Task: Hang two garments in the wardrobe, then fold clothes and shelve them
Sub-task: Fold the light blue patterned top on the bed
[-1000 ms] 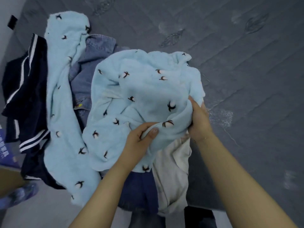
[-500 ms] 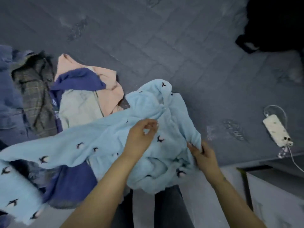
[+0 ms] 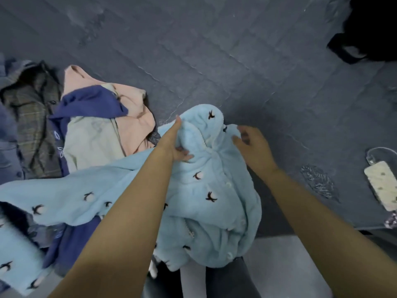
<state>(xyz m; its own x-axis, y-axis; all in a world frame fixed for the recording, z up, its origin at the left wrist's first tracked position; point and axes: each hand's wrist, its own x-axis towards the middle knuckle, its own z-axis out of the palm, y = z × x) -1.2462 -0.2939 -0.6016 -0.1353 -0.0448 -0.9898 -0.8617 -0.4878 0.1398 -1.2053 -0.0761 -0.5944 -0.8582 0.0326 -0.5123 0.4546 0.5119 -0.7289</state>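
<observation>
A light blue fleece garment (image 3: 206,190) with small dark bird marks and white buttons lies bunched at the near edge of the dark grey bed (image 3: 214,61). One sleeve trails off to the left. My left hand (image 3: 174,145) pinches a fold near its collar, fingers closed on the fabric. My right hand (image 3: 253,147) hovers at the collar's right side with fingers spread, touching or just above the cloth. A second light blue piece (image 3: 19,265) with the same marks lies at the lower left.
A pile at the left holds a pink garment (image 3: 133,104), a dark blue one (image 3: 90,104), a pale beige one (image 3: 92,140) and a grey plaid one (image 3: 30,112). A black bag (image 3: 369,29) sits far right. A white power strip (image 3: 382,183) lies at the right edge.
My view swung right from the pile. The blue garment was pulled onto the open bed, my left hand moved up to the collar, and my right hand let go and opened.
</observation>
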